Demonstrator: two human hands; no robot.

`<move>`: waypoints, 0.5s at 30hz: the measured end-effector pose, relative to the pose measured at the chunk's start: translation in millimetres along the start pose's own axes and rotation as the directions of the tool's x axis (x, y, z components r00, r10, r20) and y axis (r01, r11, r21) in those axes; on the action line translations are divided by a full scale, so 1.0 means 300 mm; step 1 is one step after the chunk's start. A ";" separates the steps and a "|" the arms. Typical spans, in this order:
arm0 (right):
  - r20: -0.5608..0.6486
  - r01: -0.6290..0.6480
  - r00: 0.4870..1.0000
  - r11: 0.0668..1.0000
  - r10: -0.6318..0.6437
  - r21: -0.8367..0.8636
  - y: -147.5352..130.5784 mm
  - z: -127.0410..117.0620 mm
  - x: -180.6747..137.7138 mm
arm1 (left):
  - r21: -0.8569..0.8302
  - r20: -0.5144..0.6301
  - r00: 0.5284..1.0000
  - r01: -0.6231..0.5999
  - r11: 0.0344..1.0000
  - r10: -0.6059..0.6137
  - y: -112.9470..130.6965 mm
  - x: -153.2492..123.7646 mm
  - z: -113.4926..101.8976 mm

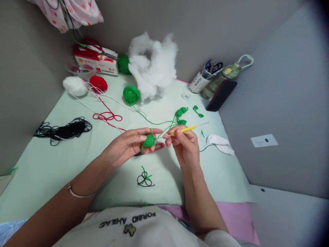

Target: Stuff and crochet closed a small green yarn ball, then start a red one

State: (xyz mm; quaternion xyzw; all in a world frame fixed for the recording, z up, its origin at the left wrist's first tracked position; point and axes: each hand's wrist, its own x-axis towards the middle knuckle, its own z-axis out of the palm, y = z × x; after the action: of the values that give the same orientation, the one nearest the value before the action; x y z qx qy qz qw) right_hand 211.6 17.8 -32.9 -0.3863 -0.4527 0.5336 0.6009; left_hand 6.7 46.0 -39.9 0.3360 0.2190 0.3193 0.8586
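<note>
In front of the fluffy stuffing [153, 68], our left hand [127, 146] pinches a round green crocheted ball [149, 140]; our right hand [184, 146] grips a slim yellow hook [184, 130].

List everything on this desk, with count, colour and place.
crochet piece: one, green, held in left hand
crochet hook: one, yellow handle, held in right hand
near yarn ball: one, green, table centre
far yarn ball: one, green, beside the box
red yarn: one ball, back left
white yarn: one ball, back left
black yarn: one tangle, left edge
stuffing: one heap, white, back centre
box: one, red and white, back left
bottle: one, greenish, back right
jar: one, holding tools, beside bottle
table mat: one, pale green
left hand: pinching the piece
right hand: gripping the hook
</note>
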 end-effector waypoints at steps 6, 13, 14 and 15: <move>0.085 0.066 0.995 0.994 -0.058 -0.085 0.025 0.025 -0.016 | 0.157 -0.085 0.988 -0.118 0.981 0.132 -0.026 -0.007 0.016; 0.141 0.370 0.929 0.847 -0.342 -0.382 0.039 0.039 -0.024 | 0.306 -0.187 0.960 -0.144 0.941 0.208 -0.028 0.002 0.044; 0.121 0.342 0.940 0.872 -0.320 -0.350 0.043 0.036 -0.024 | 0.308 -0.186 0.958 -0.152 0.939 0.217 -0.026 0.003 0.043; 0.100 0.308 0.951 0.902 -0.291 -0.302 0.047 0.033 -0.023 | 0.306 -0.181 0.957 -0.164 0.938 0.226 -0.025 0.003 0.040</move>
State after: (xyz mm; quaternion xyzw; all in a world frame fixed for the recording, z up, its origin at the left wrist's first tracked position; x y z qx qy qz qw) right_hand 197.8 12.6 -44.3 -0.3885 -0.6012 0.3661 0.5946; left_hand 17.5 37.0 -37.2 0.4411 0.3192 0.4020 0.7361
